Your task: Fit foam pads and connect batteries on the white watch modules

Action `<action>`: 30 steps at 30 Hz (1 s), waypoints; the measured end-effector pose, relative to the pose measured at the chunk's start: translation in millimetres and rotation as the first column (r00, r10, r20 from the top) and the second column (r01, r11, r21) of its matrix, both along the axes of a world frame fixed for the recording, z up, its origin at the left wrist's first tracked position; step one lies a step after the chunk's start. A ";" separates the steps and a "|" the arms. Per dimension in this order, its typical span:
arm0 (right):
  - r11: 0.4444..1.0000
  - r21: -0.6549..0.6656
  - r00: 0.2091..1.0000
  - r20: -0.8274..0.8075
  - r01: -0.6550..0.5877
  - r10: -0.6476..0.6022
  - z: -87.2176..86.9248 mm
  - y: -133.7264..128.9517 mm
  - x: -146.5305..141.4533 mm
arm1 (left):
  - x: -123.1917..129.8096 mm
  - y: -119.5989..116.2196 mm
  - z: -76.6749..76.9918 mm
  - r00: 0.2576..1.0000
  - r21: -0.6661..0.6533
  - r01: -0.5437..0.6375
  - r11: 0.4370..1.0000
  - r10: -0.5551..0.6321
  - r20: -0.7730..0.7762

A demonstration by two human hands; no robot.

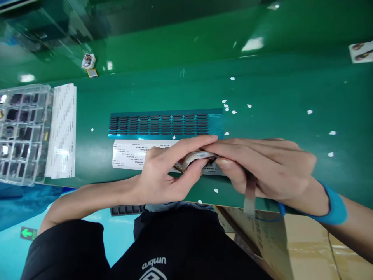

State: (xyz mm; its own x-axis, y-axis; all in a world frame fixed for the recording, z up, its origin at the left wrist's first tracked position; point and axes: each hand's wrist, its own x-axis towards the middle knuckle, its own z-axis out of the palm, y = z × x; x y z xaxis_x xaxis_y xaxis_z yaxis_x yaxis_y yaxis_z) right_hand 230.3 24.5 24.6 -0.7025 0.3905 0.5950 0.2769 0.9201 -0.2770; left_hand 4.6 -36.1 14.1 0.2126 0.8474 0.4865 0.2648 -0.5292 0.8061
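The work looks to be partway along: the white case (198, 156) is in the hands with dark innards showing on its 6 o'clock side, so it is not closed up. What has been fitted or is left to fit inside, the fingers hide. On the blue sheet (215, 121), dark strips (155, 125) fill all but the 3 o'clock end, so most seem unused. Loose white tabs (232, 79) dot the bench (279, 89), perhaps peeled scraps.

The case sits over the 3 o'clock part of the printed sheet (128, 153), just on the 6 o'clock side of the blue sheet; whether it rests there or is raised I cannot tell. Its long axis runs roughly from 8 to 2 o'clock, the smooth curved back turned towards 12.

The left hand (172, 168) grips it between thumb and fingers from 9 o'clock. The right hand (268, 167) is closed on its 2 o'clock end; whether it also pinches something small there is hidden.

Well apart, towards 10 o'clock, lies a second case (88, 61), open, a small square piece (92, 72) beside it. At 9 o'clock stands a clear tray (47, 120).
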 end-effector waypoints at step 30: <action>0.857 0.337 0.829 0.276 0.391 -0.487 8.7 32.9 31.5 | -5.4 9.9 16.2 0.878 -0.689 0.394 0.609 -0.026 0.478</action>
